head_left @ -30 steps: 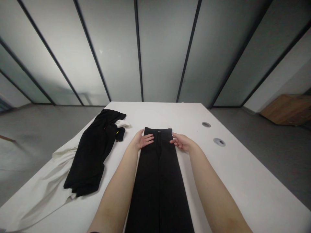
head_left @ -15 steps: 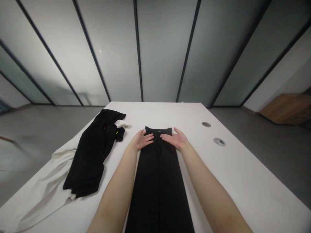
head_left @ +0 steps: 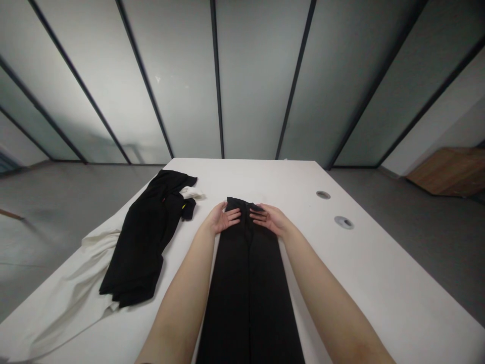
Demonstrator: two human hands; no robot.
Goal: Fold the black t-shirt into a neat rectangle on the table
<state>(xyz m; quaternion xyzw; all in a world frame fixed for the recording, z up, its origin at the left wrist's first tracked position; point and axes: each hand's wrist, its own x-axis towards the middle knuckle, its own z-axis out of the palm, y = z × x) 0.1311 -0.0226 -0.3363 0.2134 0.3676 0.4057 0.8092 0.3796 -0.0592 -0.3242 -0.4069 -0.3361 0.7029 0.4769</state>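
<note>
One pair of black trousers [head_left: 248,288] is laid lengthwise on a white tabletop [head_left: 364,288], waistband pointing away.

Both hands lie open on the waistband, fingers loosely spread: left hand [head_left: 223,220], right hand [head_left: 271,221]. One black garment [head_left: 142,247] and one white cloth [head_left: 64,298] are placed to the left.

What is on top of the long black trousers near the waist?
The left hand and right hand rest on the long black trousers; the waistband beneath them is covered, so its details cannot be seen.
</note>
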